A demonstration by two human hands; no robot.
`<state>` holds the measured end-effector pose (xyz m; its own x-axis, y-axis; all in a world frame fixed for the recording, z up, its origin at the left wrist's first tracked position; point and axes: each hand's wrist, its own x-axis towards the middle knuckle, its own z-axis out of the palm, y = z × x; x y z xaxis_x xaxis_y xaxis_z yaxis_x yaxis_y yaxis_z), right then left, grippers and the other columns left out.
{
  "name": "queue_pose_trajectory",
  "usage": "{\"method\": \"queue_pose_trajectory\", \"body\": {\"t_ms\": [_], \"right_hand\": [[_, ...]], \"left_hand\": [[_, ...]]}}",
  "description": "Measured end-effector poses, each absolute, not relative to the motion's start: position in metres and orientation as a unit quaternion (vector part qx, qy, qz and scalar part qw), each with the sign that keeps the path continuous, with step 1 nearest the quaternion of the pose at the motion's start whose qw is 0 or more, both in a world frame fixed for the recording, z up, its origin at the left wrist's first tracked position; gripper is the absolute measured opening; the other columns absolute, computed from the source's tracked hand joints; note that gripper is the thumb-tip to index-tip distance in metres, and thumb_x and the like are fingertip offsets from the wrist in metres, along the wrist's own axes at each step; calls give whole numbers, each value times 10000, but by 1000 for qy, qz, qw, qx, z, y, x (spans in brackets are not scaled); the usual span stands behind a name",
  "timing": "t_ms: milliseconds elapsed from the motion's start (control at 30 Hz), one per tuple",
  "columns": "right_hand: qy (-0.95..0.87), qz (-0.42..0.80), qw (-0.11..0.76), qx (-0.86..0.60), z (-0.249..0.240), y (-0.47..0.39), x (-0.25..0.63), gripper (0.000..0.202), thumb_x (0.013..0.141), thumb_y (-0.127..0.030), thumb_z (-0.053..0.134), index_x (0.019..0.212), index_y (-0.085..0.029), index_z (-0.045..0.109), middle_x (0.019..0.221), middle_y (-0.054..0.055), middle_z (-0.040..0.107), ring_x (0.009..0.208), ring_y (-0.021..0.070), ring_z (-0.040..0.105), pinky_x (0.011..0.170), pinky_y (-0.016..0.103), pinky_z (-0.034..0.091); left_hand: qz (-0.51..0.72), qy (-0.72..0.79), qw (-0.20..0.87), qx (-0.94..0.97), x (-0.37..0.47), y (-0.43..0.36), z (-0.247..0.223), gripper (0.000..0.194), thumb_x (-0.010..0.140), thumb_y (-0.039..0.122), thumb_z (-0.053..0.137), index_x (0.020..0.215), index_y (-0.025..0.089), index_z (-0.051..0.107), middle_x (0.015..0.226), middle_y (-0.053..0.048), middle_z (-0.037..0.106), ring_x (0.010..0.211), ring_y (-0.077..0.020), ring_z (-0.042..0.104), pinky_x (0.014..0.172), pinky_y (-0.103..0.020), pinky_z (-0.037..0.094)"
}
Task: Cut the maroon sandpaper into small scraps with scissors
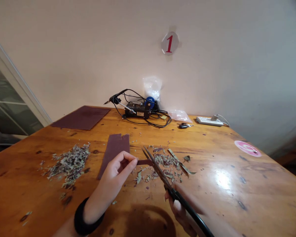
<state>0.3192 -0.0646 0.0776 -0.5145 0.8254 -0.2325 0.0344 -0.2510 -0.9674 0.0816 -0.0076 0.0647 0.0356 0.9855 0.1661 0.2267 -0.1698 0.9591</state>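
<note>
Between the thumb and fingers of my left hand (118, 169) is pinched a narrow dark red strip (145, 162), its free end pointing right. My right hand (181, 204) grips black-handled scissors (160, 172), whose blades stand slightly apart around the end of the strip. Below and behind the blades lies a loose scatter of dried, leaf-like clippings (167, 161), with some longer pieces at its right. A dark red sheet (117, 144) with a notched far edge lies flat, partly covered by my left hand.
A larger heap of fine clippings (70, 164) is at left. Farther back are a big dark red sheet (82, 117), a soldering station (138, 110) with looping cables, plastic bags (180, 116), small black pliers (184, 125) and a power strip (209, 121). A pink round sticker (248, 148) is at right.
</note>
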Motion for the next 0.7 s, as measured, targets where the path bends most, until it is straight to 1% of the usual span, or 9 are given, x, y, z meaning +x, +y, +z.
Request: {"method": "queue_pose_trajectory", "body": {"t_ms": [67, 133, 167, 233, 333, 433, 533, 600, 700], "right_hand": [[-526, 683, 304, -406, 67, -65, 320, 590, 762, -784, 720, 1007, -247, 699, 926, 55, 633, 905, 235, 588, 944, 400, 500], [-548, 654, 307, -421, 49, -65, 321, 518, 802, -747, 705, 922, -247, 652, 859, 25, 582, 803, 196, 545, 827, 358, 506], [-552, 651, 303, -424, 39, -66, 321, 499, 836, -730, 686, 928, -242, 631, 873, 26, 574, 790, 189, 532, 811, 359, 500], [-563, 642, 304, -423, 25, -66, 319, 489, 849, -714, 674, 948, -243, 590, 884, 21, 554, 778, 185, 519, 789, 360, 495], [-569, 638, 301, -422, 27, -63, 317, 463, 867, -687, 660, 969, -245, 566, 890, 25, 547, 834, 213, 547, 820, 381, 504], [-598, 630, 278, -410, 47, -60, 316, 562, 797, -704, 706, 1073, -228, 592, 989, 84, 605, 1002, 298, 592, 942, 450, 509], [-616, 625, 251, -409, 60, -60, 316, 697, 760, -731, 705, 1194, -202, 576, 1091, 141, 638, 1153, 362, 588, 1047, 493, 481], [-619, 612, 233, -434, 60, -62, 317, 764, 746, -811, 654, 1186, -193, 576, 1085, 147, 637, 1156, 377, 586, 1032, 501, 493], [-635, 583, 206, -464, 55, -66, 322, 868, 726, -936, 522, 1151, -184, 600, 1065, 148, 639, 1070, 375, 605, 957, 512, 525]], "left_hand": [[477, 509, 394, 598, 82, -7, 65, 242, 835, 449, 620, 740, 227, 603, 698, 31, 548, 675, -176, 525, 646, -293, 419], [474, 512, 391, 600, 83, -6, 66, 246, 838, 455, 616, 750, 225, 609, 702, 28, 556, 677, -177, 529, 648, -294, 425], [473, 513, 391, 601, 83, -6, 66, 248, 839, 456, 614, 753, 224, 612, 706, 26, 562, 683, -179, 533, 650, -294, 427], [475, 513, 389, 600, 83, -6, 66, 250, 841, 457, 613, 753, 224, 611, 711, 24, 566, 688, -180, 538, 649, -292, 430], [476, 514, 387, 599, 83, -7, 66, 253, 836, 462, 621, 746, 226, 606, 703, 27, 558, 679, -178, 532, 642, -290, 430], [479, 516, 385, 597, 82, -8, 66, 258, 826, 472, 629, 742, 229, 602, 701, 28, 555, 683, -181, 537, 650, -292, 440], [484, 517, 383, 593, 83, -7, 66, 260, 822, 477, 625, 739, 232, 597, 704, 25, 557, 691, -185, 545, 662, -296, 450], [483, 516, 381, 596, 83, -7, 67, 258, 821, 476, 626, 738, 233, 599, 695, 27, 550, 679, -184, 542, 656, -296, 446], [480, 513, 380, 602, 83, -7, 67, 255, 827, 470, 629, 739, 231, 608, 683, 31, 540, 667, -181, 535, 653, -296, 441]]}}
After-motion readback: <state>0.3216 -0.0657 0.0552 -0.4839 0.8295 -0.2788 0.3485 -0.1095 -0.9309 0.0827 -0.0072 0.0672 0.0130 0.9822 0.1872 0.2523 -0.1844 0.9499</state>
